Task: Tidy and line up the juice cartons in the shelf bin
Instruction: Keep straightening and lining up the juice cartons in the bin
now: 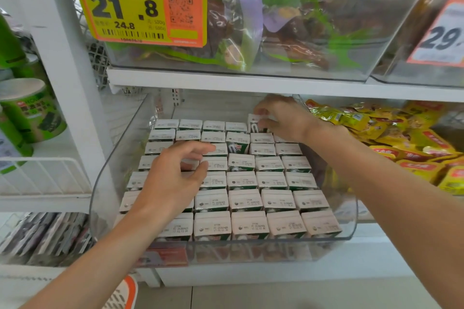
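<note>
I'm in the middle of the lining-up step. The juice cartons [241,198] stand upright in the clear shelf bin [100,183], which fills the centre of the frame, and most of them already sit in straight rows with their pale tops level.

My right hand [281,118] is reaching to the back of the bin, right of centre. Its fingers and thumb are curled round one back-row carton [254,126], which stands higher than the cartons beside it and shows its green side.

My left hand [175,178] is over the left-centre rows, fingers loosely bent and spread above the carton tops. It seems to grip nothing, though I cannot tell whether the fingertips touch the cartons under them.

One more raised carton [237,143] sits proud in the fourth column, just in front of the back rows, with its green face showing.

As I judge it, the next move calls for seating the carton I'm holding down into its gap in the back row, square with its neighbours and level with them. The gap looks tight, so it should go in straight rather than tilted, or it may nudge the cartons beside it out of line. After that the raised carton in the middle wants pressing down, and my left hand could steady the rows meanwhile
</note>
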A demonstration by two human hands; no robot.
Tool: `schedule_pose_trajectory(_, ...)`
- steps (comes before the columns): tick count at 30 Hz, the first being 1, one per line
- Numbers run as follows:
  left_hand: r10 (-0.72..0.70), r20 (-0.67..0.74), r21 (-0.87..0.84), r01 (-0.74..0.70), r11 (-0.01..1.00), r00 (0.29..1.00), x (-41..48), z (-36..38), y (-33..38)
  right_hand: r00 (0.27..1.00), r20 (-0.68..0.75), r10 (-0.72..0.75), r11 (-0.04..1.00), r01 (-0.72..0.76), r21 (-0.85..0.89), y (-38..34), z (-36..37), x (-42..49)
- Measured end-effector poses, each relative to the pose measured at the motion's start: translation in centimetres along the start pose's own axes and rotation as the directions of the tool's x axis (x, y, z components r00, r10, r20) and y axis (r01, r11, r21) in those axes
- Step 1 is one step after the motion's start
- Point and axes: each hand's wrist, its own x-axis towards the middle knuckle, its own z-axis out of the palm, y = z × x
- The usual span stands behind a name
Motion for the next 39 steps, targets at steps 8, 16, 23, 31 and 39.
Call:
schedule_pose_trajectory(8,0.01,0.013,0.046,-0.01,0.999,1.0,-0.1,0.1,0.4,0.944,-0.303,-0.128,0.982,0.164,0.095,0.2,-0.8,-4.9)
schedule_pose_trajectory(16,0.111,0.069,0.049,-0.114,0.992,0.991,-0.6,0.6,2.1,0.903,-0.363,-0.228,0.917,0.325,0.232,-3.2,-1.0,-10.9)
schedule_pose_trajectory(23,0.19,0.191,0.053,-0.204,0.978,0.963,-1.4,0.7,3.9,0.953,-0.301,-0.011,0.625,0.242,0.742,-6.3,0.0,-13.9)
schedule_pose_trajectory(31,0.12,0.159,-0.223,-0.083,0.971,0.98,-1.4,0.5,3.5,0.966,-0.159,0.203,0.305,0.092,0.948,-7.1,0.9,-13.6)
schedule_pose_trajectory(39,0.019,0.226,-0.363,0.066,0.929,0.974,-1.4,0.7,3.1,0.942,-0.061,0.331,0.117,0.023,0.993,-6.7,1.3,-13.5)
